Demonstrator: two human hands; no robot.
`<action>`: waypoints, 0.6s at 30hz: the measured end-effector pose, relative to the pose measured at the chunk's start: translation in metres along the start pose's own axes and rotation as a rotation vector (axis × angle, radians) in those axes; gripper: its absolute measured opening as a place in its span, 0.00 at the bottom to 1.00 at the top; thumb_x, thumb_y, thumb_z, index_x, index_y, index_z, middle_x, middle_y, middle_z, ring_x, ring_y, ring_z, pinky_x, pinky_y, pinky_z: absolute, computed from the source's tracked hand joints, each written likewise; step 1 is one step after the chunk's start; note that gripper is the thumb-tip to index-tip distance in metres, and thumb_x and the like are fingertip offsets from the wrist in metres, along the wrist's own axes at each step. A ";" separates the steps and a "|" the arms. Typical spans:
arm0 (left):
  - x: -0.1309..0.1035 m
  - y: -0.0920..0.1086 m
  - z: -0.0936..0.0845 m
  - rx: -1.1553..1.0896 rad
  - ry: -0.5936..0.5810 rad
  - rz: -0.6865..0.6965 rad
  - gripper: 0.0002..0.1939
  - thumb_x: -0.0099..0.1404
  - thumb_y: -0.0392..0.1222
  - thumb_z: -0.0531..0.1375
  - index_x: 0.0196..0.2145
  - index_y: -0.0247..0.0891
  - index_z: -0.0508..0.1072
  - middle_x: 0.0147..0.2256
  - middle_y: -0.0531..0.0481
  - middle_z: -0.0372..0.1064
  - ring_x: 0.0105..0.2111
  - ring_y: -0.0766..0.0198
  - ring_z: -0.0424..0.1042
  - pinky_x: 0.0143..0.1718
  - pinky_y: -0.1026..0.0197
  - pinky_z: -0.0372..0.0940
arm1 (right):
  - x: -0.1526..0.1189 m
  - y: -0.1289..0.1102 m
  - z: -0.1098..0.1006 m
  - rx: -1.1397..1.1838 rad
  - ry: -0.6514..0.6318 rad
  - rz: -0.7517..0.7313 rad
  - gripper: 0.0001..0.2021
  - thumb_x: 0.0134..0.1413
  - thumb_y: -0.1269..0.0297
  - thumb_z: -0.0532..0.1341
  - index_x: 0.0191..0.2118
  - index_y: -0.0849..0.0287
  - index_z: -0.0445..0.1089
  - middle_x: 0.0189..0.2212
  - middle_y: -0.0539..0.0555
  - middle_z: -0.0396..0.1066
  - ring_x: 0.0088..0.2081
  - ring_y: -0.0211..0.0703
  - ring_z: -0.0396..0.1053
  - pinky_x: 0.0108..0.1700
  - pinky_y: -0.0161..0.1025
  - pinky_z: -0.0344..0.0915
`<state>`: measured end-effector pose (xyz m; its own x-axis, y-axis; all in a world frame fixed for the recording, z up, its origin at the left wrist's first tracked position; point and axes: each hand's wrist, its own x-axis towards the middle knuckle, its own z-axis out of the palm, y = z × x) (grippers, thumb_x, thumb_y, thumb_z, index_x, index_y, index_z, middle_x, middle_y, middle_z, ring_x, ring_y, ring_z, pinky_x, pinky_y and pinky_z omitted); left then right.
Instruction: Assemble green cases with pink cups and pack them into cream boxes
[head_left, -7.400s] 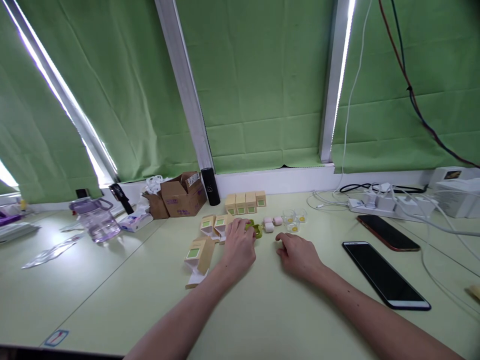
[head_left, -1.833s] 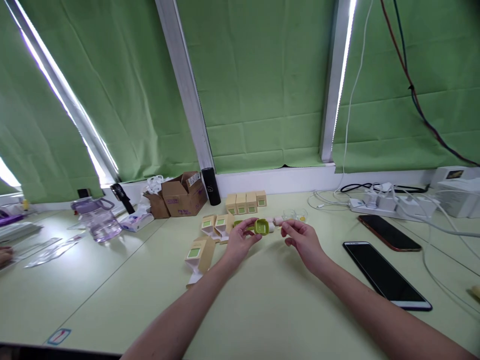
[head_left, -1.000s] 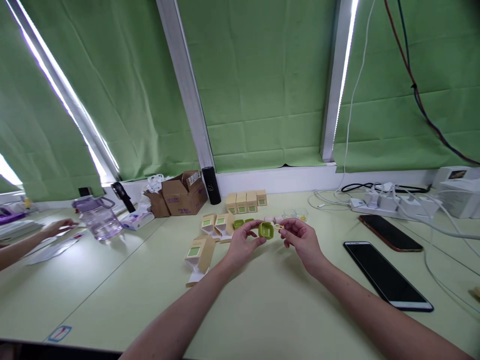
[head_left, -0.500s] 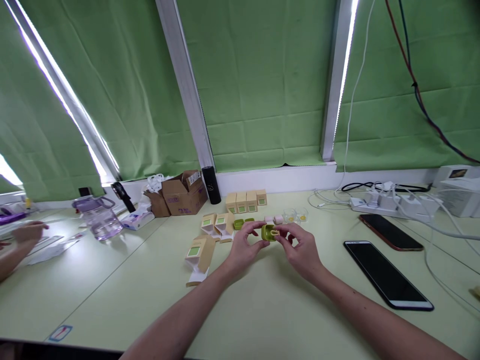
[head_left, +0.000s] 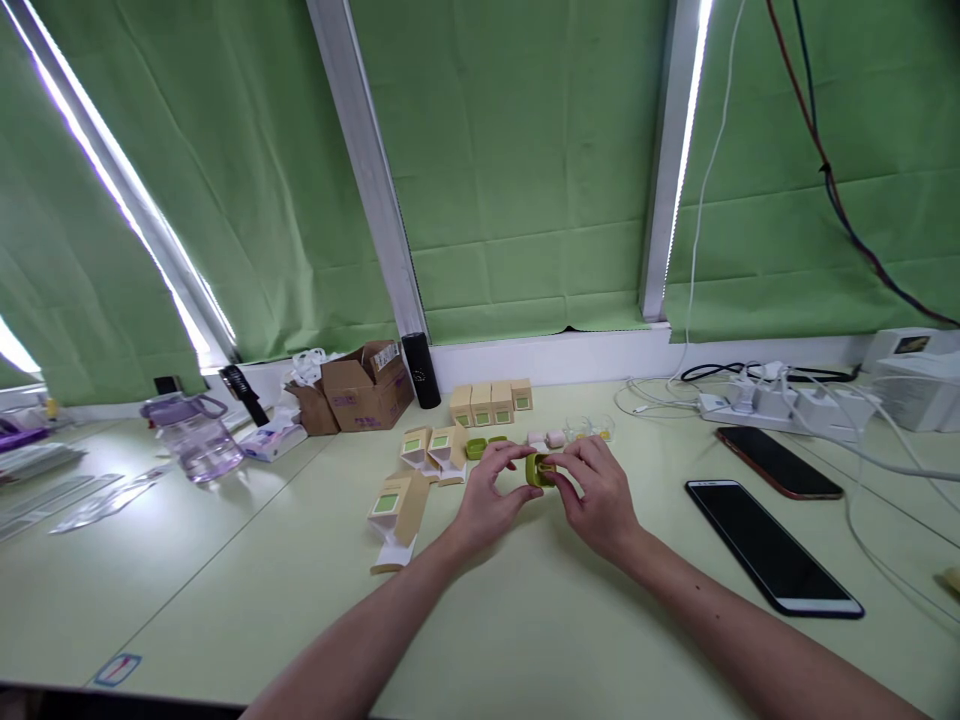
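Observation:
Between the thumb and fingers of my left hand (head_left: 491, 497) is a small olive-green open case (head_left: 532, 469), raised over the table. My right hand (head_left: 598, 495) pinches at the case's opening, its fingertips partly inside. A small pale-yellow piece in that pinch is almost wholly covered by the fingers. Just behind my hands lie more olive-green cases (head_left: 476, 448), small pink pieces (head_left: 555, 438) and clear round cups (head_left: 600, 430) with yellow inside. Opened cardboard packets (head_left: 400, 505) with green windows lie to the left of my left hand.
Several closed small boxes (head_left: 481, 404) stand in a row at the back. A brown carton (head_left: 369, 388), black cylinder (head_left: 421, 370) and purple bottle (head_left: 195, 437) stand further left. To the right are two phones (head_left: 772, 545), a power strip (head_left: 780, 407) and loose white cables.
My right fingers have moved into the opening of the green case, covering the pale-yellow piece. The case has turned slightly. Another person's hands at far left have gone from view.

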<state>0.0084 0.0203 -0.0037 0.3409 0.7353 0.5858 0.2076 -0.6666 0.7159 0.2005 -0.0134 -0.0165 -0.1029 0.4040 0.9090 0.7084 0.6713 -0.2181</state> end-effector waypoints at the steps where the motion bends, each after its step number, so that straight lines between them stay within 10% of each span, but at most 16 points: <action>1: 0.000 0.000 0.000 0.003 0.002 0.003 0.25 0.56 0.31 0.72 0.50 0.44 0.79 0.48 0.44 0.72 0.51 0.54 0.70 0.48 0.54 0.67 | 0.000 0.000 0.000 -0.005 -0.003 -0.007 0.08 0.64 0.74 0.60 0.44 0.57 0.75 0.32 0.54 0.69 0.38 0.48 0.64 0.38 0.44 0.64; 18: -0.001 0.006 -0.001 0.023 -0.011 0.060 0.23 0.57 0.33 0.73 0.50 0.44 0.79 0.46 0.45 0.72 0.50 0.54 0.70 0.47 0.54 0.68 | -0.001 0.003 0.004 -0.002 -0.022 -0.063 0.07 0.66 0.74 0.59 0.40 0.57 0.74 0.28 0.53 0.68 0.34 0.45 0.61 0.34 0.41 0.59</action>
<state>0.0087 0.0157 0.0004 0.3633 0.6929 0.6228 0.2080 -0.7120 0.6707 0.2002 -0.0093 -0.0198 -0.1620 0.3745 0.9129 0.7015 0.6944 -0.1604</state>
